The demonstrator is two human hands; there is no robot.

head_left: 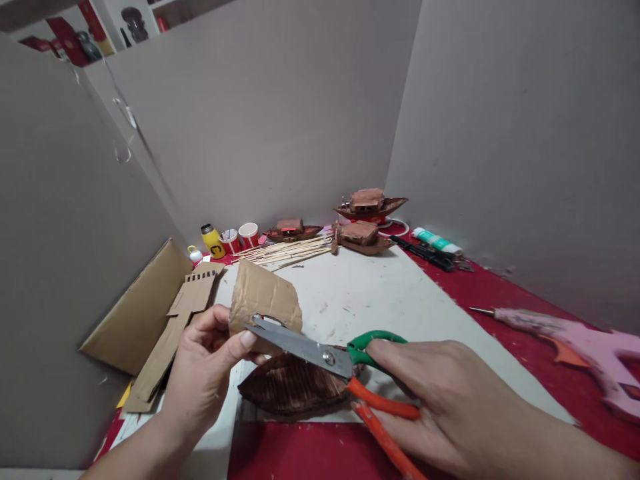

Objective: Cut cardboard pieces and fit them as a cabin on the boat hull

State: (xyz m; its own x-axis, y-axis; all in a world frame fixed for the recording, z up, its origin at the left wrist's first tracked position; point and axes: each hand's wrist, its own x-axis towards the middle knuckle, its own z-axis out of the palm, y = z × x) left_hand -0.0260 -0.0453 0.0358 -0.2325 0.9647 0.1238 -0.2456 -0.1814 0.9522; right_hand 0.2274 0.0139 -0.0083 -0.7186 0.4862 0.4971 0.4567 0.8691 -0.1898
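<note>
My left hand (205,367) pinches the lower left edge of a curved piece of brown cardboard (265,290), which has a hole cut near its lower edge. Scissors (325,357) with one green and one orange handle are gripped in my right hand (445,393). Their blades point left and lie against the cardboard at the hole, the tips close to my left thumb. Whether the blades are parted is hard to see. Below the scissors, a dark brown boat hull (295,390) rests at the white board's front edge, partly covered by the blades.
A pink glue gun (575,340) lies at the right on the red tabletop (300,453). Cut cardboard (175,340) leans at the left. Along the back are thin wooden sticks (285,252), model boats (363,237), paper cups (249,235) and a yellow bottle (213,243). Grey walls enclose the table.
</note>
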